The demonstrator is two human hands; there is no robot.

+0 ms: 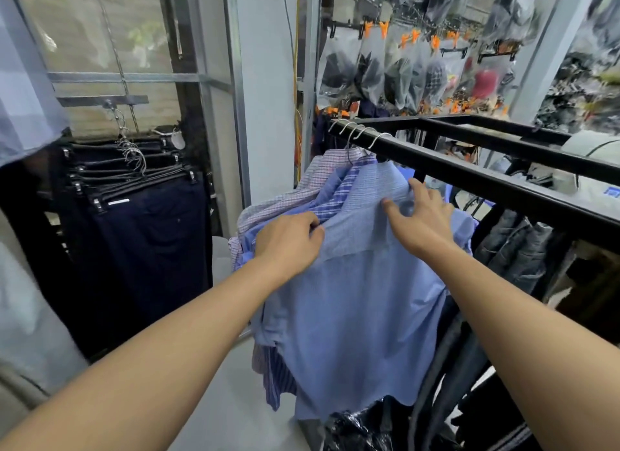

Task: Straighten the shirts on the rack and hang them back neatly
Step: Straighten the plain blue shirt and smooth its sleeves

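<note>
Pale wall [265,81], perhaps frosted window [100,31]

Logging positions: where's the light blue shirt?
Head view, centre: light blue shirt hangs on the black rack, left hand and right hand on its shoulders.
</note>
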